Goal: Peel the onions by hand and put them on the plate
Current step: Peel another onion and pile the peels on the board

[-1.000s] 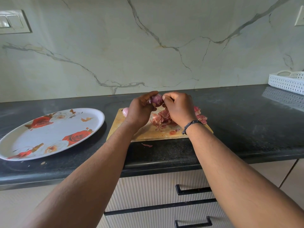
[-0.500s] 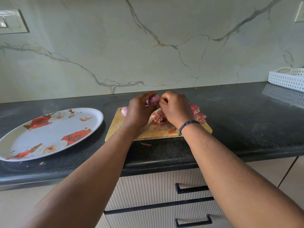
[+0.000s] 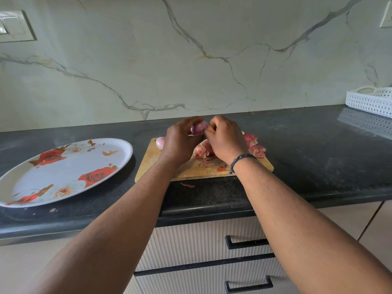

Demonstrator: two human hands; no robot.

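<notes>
My left hand (image 3: 180, 143) grips a small purple onion (image 3: 199, 127) above the wooden cutting board (image 3: 191, 169). My right hand (image 3: 226, 140) pinches at the onion's right side, fingers curled against its skin. A pile of pink onion peels (image 3: 203, 151) lies on the board under my hands, with more peels (image 3: 255, 145) to the right. Another onion (image 3: 160, 142), pale pink, sits at the board's far left corner, partly hidden by my left hand. The white oval plate (image 3: 63, 172) with red roses lies to the left with no onions on it.
The board and plate rest on a black granite counter (image 3: 318, 158). One loose peel (image 3: 187, 185) lies on the counter in front of the board. A white perforated basket (image 3: 371, 100) stands at the far right. Drawers with black handles (image 3: 247, 242) are below the counter edge.
Both hands stay together on the onion, shifting slightly left and up in view. The onion has turned a little in my left hand.
</notes>
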